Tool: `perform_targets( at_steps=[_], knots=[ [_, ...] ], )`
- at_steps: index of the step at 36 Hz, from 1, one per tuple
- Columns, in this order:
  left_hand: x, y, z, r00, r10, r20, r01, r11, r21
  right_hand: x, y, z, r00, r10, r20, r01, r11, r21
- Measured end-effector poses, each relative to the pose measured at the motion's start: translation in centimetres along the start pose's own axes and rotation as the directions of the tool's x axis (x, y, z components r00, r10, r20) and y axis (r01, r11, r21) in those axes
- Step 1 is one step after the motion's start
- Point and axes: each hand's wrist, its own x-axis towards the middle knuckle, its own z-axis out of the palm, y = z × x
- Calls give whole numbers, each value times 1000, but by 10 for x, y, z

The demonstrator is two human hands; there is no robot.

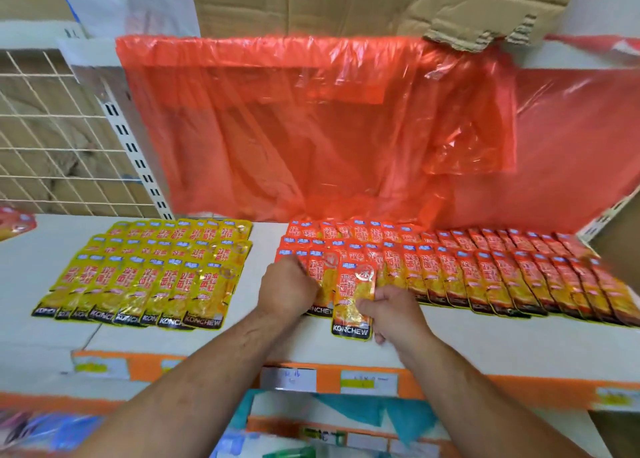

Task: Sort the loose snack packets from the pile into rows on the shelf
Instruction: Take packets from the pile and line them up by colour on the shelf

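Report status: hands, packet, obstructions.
Right hand pinches glossy orange-and-yellow foil snack packet, over front orange row. Left hand curled on that row's left end, grip hidden. Translucent red plastic sheet hangs behind, not blocking.

Bright, even light fills the scene, and the shadows on the white shelf (485,343) are faint and soft. Small glints sit on the foil of the snack packets (207,284), and pale streaks of sheen run across the red plastic sheet (311,128). The wide lens bows the shelf front and leans the slotted upright (136,152), while the right end of the rows and the bottom of the frame are smeared and out of focus.
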Motion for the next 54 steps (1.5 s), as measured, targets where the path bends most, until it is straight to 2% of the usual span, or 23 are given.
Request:
perform_targets(
  at_steps=[9, 16, 19, 22, 28, 32, 35, 40, 47, 54],
  knots=[
    [-7, 9, 1, 998, -69, 9, 69, 996, 54, -1, -2, -4, 999, 4, 43, -6, 999, 43],
    [-8, 9, -1, 998, -62, 24, 60, 996, 67, -5, -3, -3, 1000, -3, 25, 2, 998, 58],
    [-8, 9, -3, 998, -54, 41, 51, 996, 69, -6, -6, -3, 999, 42, 34, -45, 996, 82],
    [-8, 9, -7, 999, -30, 44, 27, 997, 66, -6, -14, -4, 997, 70, 30, -73, 992, 107],
    [-10, -1, -14, 994, 102, -46, -94, 984, 150, 3, -36, -1, 998, 48, -30, -47, 998, 35],
    [-13, -8, -19, 971, 220, -93, -199, 961, 191, 9, -40, 6, 997, 66, -45, -69, 996, -59],
    [-15, -13, -23, 961, 263, -83, -243, 950, 195, 14, -42, 13, 994, 33, -104, -53, 979, -196],
    [-13, -21, -26, 962, 272, -29, -263, 948, 177, 12, -47, 21, 975, -71, -209, -42, 869, -493],
    [-9, -29, -25, 963, 271, -1, -267, 948, 175, 6, -51, 28, 952, -124, -279, -94, 750, -654],
    [-8, -31, -24, 956, 291, 18, -289, 937, 197, 7, -52, 29, 945, -178, -274, -106, 627, -772]
  ],
)
